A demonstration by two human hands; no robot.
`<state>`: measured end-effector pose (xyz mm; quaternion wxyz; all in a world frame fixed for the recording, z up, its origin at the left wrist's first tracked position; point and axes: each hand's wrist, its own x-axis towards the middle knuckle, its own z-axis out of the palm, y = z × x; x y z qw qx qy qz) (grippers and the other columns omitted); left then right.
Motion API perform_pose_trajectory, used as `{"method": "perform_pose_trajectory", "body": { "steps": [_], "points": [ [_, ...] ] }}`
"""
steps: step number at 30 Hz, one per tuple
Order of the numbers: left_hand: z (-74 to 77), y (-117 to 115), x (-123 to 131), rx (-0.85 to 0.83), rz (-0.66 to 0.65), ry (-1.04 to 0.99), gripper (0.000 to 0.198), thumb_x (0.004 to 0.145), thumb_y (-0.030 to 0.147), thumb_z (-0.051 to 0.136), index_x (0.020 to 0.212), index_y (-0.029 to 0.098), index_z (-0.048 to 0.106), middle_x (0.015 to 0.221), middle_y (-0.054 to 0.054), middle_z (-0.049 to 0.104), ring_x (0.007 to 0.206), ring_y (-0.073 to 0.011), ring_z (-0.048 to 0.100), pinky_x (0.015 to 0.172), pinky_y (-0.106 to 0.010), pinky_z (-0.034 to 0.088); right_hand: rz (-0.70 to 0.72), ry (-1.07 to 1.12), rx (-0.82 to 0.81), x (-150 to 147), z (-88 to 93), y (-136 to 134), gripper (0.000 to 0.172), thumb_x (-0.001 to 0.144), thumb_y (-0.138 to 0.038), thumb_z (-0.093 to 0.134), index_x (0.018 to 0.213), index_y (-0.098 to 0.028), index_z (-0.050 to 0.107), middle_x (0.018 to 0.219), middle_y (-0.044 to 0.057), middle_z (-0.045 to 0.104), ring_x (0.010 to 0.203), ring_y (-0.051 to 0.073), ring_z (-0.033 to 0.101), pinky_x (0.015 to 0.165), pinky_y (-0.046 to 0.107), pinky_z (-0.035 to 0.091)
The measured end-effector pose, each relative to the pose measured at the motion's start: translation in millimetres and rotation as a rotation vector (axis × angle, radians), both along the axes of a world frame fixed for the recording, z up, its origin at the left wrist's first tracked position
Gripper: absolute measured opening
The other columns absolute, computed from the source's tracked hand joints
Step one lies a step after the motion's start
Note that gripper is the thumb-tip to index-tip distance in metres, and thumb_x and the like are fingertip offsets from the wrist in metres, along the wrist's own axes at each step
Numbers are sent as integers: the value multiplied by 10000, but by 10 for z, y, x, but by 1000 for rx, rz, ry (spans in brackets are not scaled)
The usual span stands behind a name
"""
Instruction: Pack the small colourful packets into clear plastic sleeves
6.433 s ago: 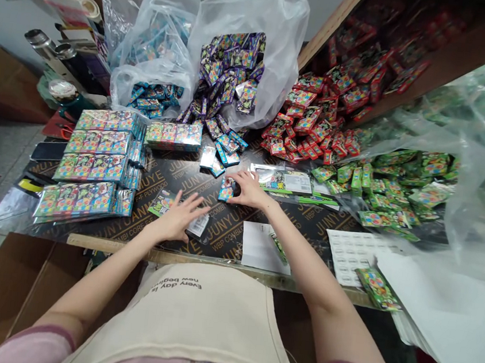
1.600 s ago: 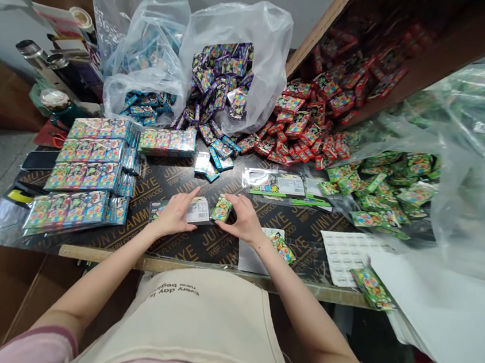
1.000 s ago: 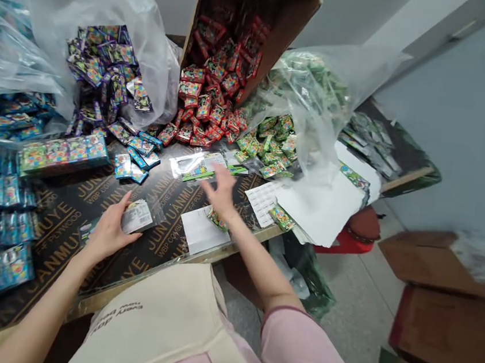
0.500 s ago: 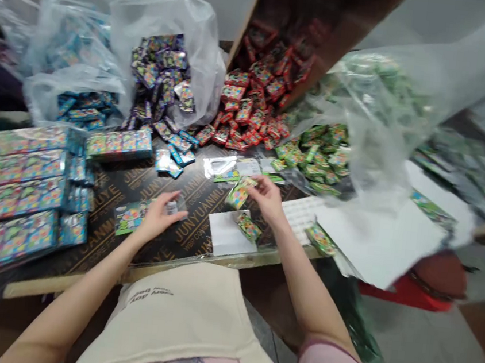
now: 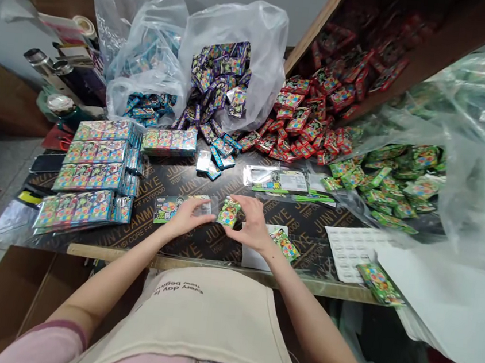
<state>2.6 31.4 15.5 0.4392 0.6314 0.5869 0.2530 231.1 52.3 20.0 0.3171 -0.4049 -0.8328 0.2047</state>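
My left hand (image 5: 186,217) is closed on a flat printed plastic bag (image 5: 166,210), its clear mouth at my fingertips, facing right. In my right hand (image 5: 252,224), a small green candy-style packet (image 5: 229,212) is pinched between thumb and fingers. The packet sits right at the bag's open end; whether it touches the plastic I cannot tell. Below my right wrist, another green packet (image 5: 284,243) lies on a white card (image 5: 256,258), partly covered by the arm. More flat printed bags (image 5: 275,179) lie behind my hands.
Stacked filled packs (image 5: 77,207) stand at left. Behind are plastic bags of blue packets (image 5: 150,108) and purple packets (image 5: 220,66), a box spilling red packets (image 5: 301,118), and green packets (image 5: 394,180) at right. A sticker sheet (image 5: 350,250) and white paper (image 5: 450,307) lie nearer.
My right hand has carried the green packet left and nearer to me, up to the bag in my left hand. The head view has swung left.
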Motion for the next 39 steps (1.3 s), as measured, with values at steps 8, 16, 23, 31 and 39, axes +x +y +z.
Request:
{"method": "perform_pose_trajectory", "body": {
  "steps": [8,16,23,31,39],
  "points": [
    [-126,-118,-353,654,-225,642,867,702,226,690,1466,211,280,1277,-144,583,1207,-301,535,1135,-562,171,-261,-81,147,111,-60,40,638,764,-383,665,1340,-242,429,1270,117,571,1186,304,521,992,445,314],
    [-304,-370,-328,1008,77,547,336,786,234,654,1101,333,588,1125,-36,688,1173,-258,581,1142,-557,59,-367,6,220,219,-15,61,684,761,-400,674,1357,-264,365,1282,128,544,1213,317,510,998,500,352],
    [-167,-349,-262,1051,110,592,458,777,187,643,1213,317,586,1192,-71,653,1169,-256,559,1142,-516,121,-203,44,369,101,188,-96,776,719,-386,728,1367,-314,308,1232,112,566,1135,308,561,939,486,409],
    [-237,-401,-275,1049,133,639,442,779,153,633,1133,419,634,1119,-18,656,1129,-215,589,1164,-453,23,-379,-31,200,153,-49,128,599,773,-442,670,1303,-239,479,1294,147,549,1229,337,494,988,520,360],
    [-315,-396,-221,1007,130,653,370,774,181,606,1114,319,561,1205,-57,660,1216,-247,558,1141,-549,25,-108,208,-227,-256,50,-262,200,874,-348,561,860,-263,741,755,49,735,613,203,647,640,349,515]
  ]
}}
